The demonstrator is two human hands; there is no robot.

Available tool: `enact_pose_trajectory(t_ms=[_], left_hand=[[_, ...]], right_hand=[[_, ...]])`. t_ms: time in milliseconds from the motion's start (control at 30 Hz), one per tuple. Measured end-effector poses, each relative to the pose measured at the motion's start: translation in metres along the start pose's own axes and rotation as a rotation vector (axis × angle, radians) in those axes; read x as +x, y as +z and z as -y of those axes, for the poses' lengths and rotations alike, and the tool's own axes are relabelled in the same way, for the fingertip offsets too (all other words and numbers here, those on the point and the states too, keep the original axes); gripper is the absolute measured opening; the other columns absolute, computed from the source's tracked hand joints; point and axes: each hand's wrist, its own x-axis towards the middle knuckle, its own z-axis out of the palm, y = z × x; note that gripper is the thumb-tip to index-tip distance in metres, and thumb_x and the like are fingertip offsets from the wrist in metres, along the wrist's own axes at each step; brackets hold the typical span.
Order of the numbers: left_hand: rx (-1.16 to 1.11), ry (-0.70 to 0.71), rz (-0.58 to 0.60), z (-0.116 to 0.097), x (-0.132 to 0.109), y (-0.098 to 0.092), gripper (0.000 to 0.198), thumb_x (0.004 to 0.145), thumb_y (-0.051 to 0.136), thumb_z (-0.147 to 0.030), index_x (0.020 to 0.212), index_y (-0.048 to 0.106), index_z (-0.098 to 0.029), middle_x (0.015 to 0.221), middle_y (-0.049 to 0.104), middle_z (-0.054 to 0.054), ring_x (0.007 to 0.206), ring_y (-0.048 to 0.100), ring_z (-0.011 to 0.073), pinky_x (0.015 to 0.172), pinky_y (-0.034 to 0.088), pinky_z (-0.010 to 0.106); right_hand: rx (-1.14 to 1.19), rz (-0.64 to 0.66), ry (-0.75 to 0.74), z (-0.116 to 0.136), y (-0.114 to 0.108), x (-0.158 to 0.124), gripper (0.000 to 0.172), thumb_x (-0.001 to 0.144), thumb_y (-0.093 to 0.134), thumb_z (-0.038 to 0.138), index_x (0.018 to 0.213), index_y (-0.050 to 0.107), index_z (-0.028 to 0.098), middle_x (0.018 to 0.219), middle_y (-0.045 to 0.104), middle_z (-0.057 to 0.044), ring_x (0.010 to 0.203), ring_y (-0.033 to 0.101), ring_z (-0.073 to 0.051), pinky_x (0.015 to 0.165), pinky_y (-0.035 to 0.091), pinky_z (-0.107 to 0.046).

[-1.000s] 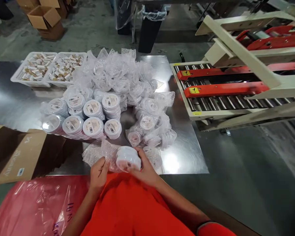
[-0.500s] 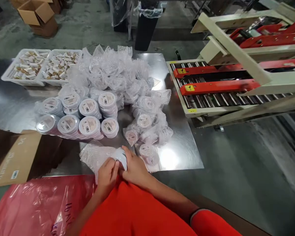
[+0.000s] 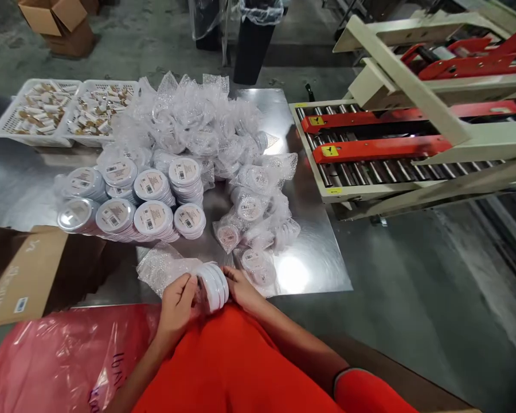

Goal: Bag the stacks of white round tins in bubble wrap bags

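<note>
Close to my body, a short stack of round, flat white containers point(image 3: 215, 285) is held on its side between my two hands. My left hand point(image 3: 178, 301) is closed on the stack's left end, its thumb pressed near the face. At the right end, the fingers of my right hand point(image 3: 241, 287) are closed against the last container. Clear bubble bags point(image 3: 161, 267) lie flat on the metal table just beyond my left hand. Past them stand several stacks of the same round containers point(image 3: 152, 218) with labelled tops. A bagged set of containers point(image 3: 258, 267) lies right of my hands.
A big heap of bubble-wrapped containers point(image 3: 193, 120) covers the table's middle. Two white baskets point(image 3: 15, 131) of small bottles stand at the back left. A cardboard box point(image 3: 30, 269) and red plastic bag point(image 3: 64, 355) are at left. A roller conveyor point(image 3: 370, 175) is at right.
The stack of containers between my hands now shows much more, turned on its side. My right hand has moved from over the stack to its right end.
</note>
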Motion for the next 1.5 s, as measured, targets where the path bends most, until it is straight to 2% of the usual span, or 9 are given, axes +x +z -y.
enact_pose_trajectory(t_ms=[233,567,733,867,967,1100,1233,1333,1500], left_hand=[[-0.202,-0.116,-0.044,0.008,-0.001,-0.004,0.041,0.081,0.052,-0.051,0.057,0.038,-0.02,0.053,0.035,-0.006,0.05,0.033,0.0087,0.048,0.032,0.022],[0.151,-0.014,-0.033,0.009,-0.002,-0.014,0.039,0.085,0.042,-0.044,0.055,0.036,-0.021,0.05,0.036,-0.005,0.049,0.036,0.0099,0.048,0.029,0.022],[0.455,0.162,0.032,0.015,0.004,-0.015,0.033,0.084,0.042,-0.035,0.054,0.036,-0.02,0.053,0.04,-0.004,0.052,0.038,0.0107,0.052,0.03,0.023],[0.302,0.181,0.053,0.01,0.004,-0.007,0.035,0.086,0.042,-0.037,0.055,0.043,-0.02,0.069,0.052,0.002,0.068,0.052,0.014,0.063,0.041,0.025],[0.122,0.106,-0.007,0.004,0.004,-0.001,0.038,0.087,0.044,-0.042,0.057,0.05,-0.019,0.086,0.058,0.006,0.084,0.056,0.0172,0.074,0.045,0.026],[0.068,0.084,-0.006,0.002,0.008,0.008,0.036,0.087,0.045,-0.041,0.059,0.054,-0.019,0.084,0.059,0.006,0.085,0.057,0.0179,0.075,0.046,0.026],[0.186,0.192,0.129,-0.001,0.015,0.016,0.038,0.088,0.044,-0.038,0.056,0.052,-0.019,0.072,0.056,0.004,0.077,0.056,0.0171,0.072,0.046,0.027],[0.231,0.241,0.111,0.003,0.016,0.01,0.032,0.09,0.04,-0.037,0.074,0.061,-0.019,0.09,0.062,0.008,0.09,0.058,0.0183,0.081,0.046,0.028],[0.478,0.017,0.002,0.06,0.01,-0.028,0.028,0.09,0.04,-0.038,0.084,0.06,-0.019,0.091,0.063,0.007,0.082,0.06,0.0181,0.074,0.047,0.028]], right_hand=[[0.133,0.063,0.032,-0.007,0.009,-0.008,0.041,0.069,0.07,0.059,0.076,0.053,0.022,0.053,0.038,0.008,0.042,0.027,-0.006,0.042,0.02,-0.022],[0.102,-0.051,-0.017,0.013,-0.001,-0.005,0.048,0.067,0.068,0.062,0.075,0.041,0.023,0.059,0.032,0.008,0.046,0.027,-0.006,0.042,0.018,-0.02],[-0.411,0.007,-0.303,0.043,-0.009,-0.015,0.03,0.087,0.051,0.049,0.077,0.043,0.022,0.064,0.037,0.005,0.057,0.034,-0.01,0.053,0.031,-0.024],[-0.695,-0.061,-0.483,0.045,-0.012,-0.007,0.024,0.092,0.041,0.04,0.076,0.041,0.022,0.073,0.044,0.001,0.069,0.043,-0.015,0.069,0.041,-0.031],[-0.677,-0.102,-0.57,0.032,-0.018,0.002,0.021,0.092,0.042,0.043,0.086,0.045,0.023,0.105,0.05,-0.007,0.103,0.048,-0.02,0.093,0.039,-0.039],[-0.711,-0.003,-0.5,0.009,-0.018,0.009,0.068,0.072,0.07,0.042,0.128,0.035,0.026,0.132,0.042,-0.011,0.122,0.042,-0.026,0.101,0.035,-0.043],[-0.926,-0.037,-0.556,0.002,-0.014,0.017,0.03,0.076,0.057,0.016,0.104,0.057,0.023,0.106,0.057,-0.007,0.1,0.052,-0.023,0.088,0.041,-0.037],[-0.996,-0.068,-0.585,0.02,-0.021,0.025,0.016,0.077,0.047,0.01,0.078,0.058,0.022,0.085,0.057,-0.004,0.081,0.053,-0.019,0.073,0.04,-0.031],[-1.096,-0.489,-0.632,0.092,-0.047,0.049,0.024,0.087,0.046,0.032,0.065,0.046,0.022,0.066,0.049,-0.002,0.065,0.047,-0.019,0.065,0.036,-0.031]])
